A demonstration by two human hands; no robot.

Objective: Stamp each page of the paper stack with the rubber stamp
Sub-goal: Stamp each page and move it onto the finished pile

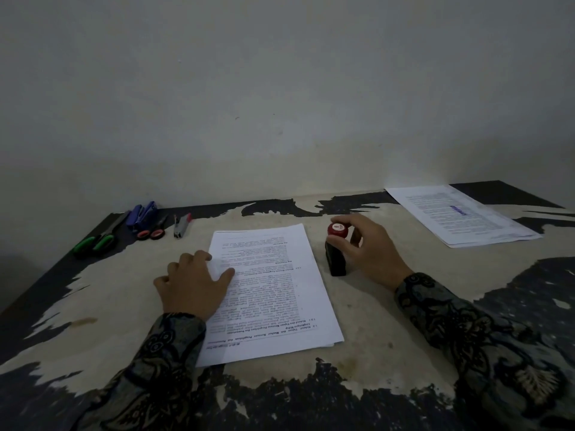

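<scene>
Item 1, paper stack: lying at the centre of the table, printed side up, text running away from the wearer. No stamp mark is showing on its top page, so this sheet is judged to be waiting its turn. How many sheets are sitting beneath cannot be told.

Item 2, rubber stamp: black body, red knob, standing upright on the table just beside the stack at its 3 o'clock edge, not on any page.

Item 3, right hand: its grip is curling round the red knob, fingertips and thumb pinching it.

Item 4, left hand: grip spread, fingers lying flat and pressing the stack's 9 o'clock edge, holding it steady.

Item 5, stamped pages: lying at 2 o'clock, well apart from the stack; the top sheet is carrying a blue mark, so at least one page is judged done.

Item 6, sundries at 10 o'clock: green-handled scissors, blue stapler, red-handled scissors, small stapler.

Status: partly done; the stack is remaining.
</scene>
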